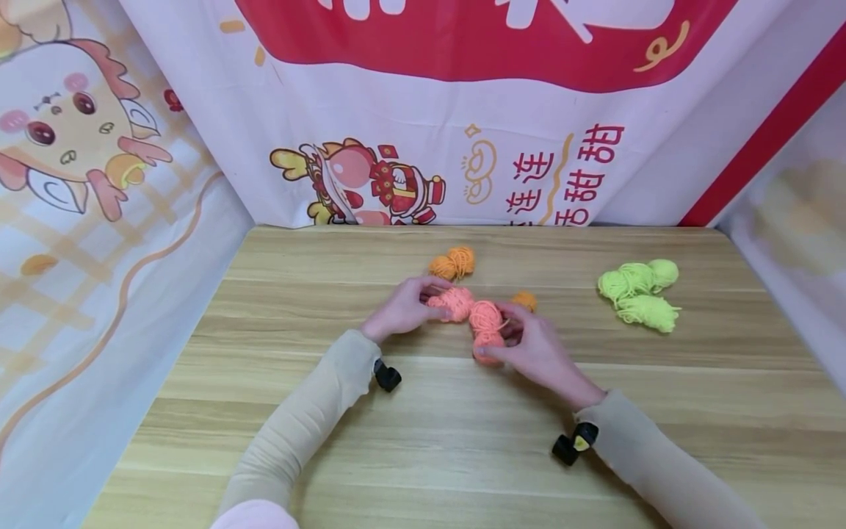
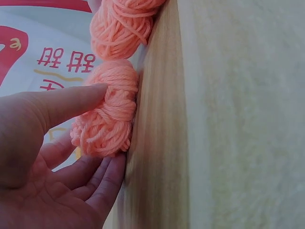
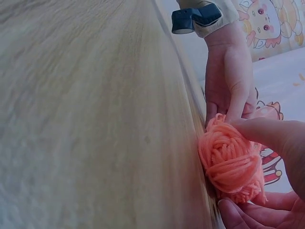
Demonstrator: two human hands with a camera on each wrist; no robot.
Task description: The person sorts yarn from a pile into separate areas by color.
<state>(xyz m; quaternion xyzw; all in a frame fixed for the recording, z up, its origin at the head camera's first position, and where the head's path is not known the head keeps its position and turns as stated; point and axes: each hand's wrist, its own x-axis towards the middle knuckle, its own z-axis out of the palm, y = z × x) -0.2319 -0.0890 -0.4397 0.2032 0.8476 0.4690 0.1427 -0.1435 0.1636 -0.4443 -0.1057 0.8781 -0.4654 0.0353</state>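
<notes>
In the middle of the table, my left hand [image 1: 402, 308] holds a coral-pink yarn ball [image 1: 452, 303]. The left wrist view shows the thumb pressed on the near face of this ball [image 2: 107, 112], with the other fingers behind and below it. My right hand [image 1: 538, 345] grips a second coral-pink yarn ball [image 1: 487, 323], pinched in at its middle, between thumb and fingers. Its rounded end [image 3: 226, 152] faces the right wrist camera. The two balls lie side by side, their near ends meeting in the head view.
An orange yarn ball [image 1: 452, 263] lies just behind the left hand's ball. Another orange yarn ball [image 1: 525, 300] is partly hidden behind the right hand. Light green yarn balls [image 1: 637, 283] sit together at the back right. A printed cloth [image 1: 396, 110] hangs along the table's back edge.
</notes>
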